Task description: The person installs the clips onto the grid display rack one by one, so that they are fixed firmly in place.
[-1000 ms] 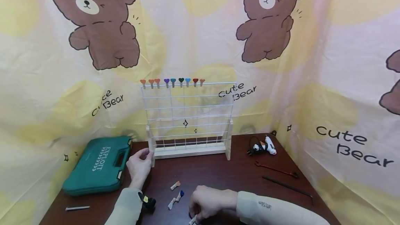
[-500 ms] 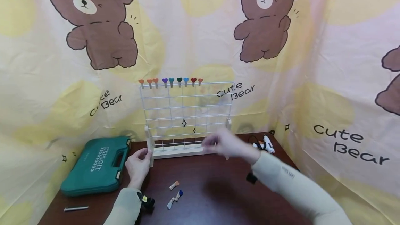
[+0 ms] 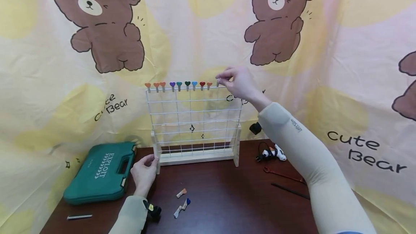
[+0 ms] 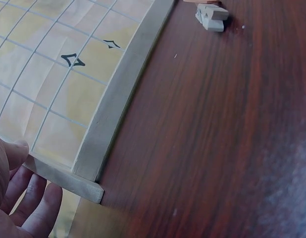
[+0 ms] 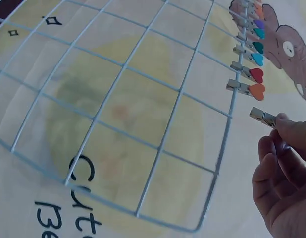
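Observation:
A white wire grid [image 3: 190,100] stands upright in a wooden stand [image 3: 196,159]. Along its top wire sits a row of several heart-topped clothespins [image 5: 252,72], orange, purple, teal, green, blue and red. My right hand [image 3: 241,82] pinches another small wooden clothespin [image 5: 263,118] by its heart end, its tip just off the top wire, right of the row; the fingers hide the heart. Down at the stand's left end, my left hand [image 3: 144,173] grips the wooden side piece [image 4: 64,178] between thumb and fingers. Loose clothespins lie on the table, one orange [image 3: 181,193], one blue [image 3: 186,204], one pale [image 3: 177,212].
A green tool case [image 3: 100,170] lies at left, with a metal rod [image 3: 79,217] in front of it. At right are a glue gun [image 3: 278,152] with its cord, a red wrench [image 3: 282,173] and a black bar [image 3: 289,190], partly behind the right arm.
My right hand has picked a clothespin off the table front and carried it up to the grid's top wire. The left hand keeps its grip on the stand.

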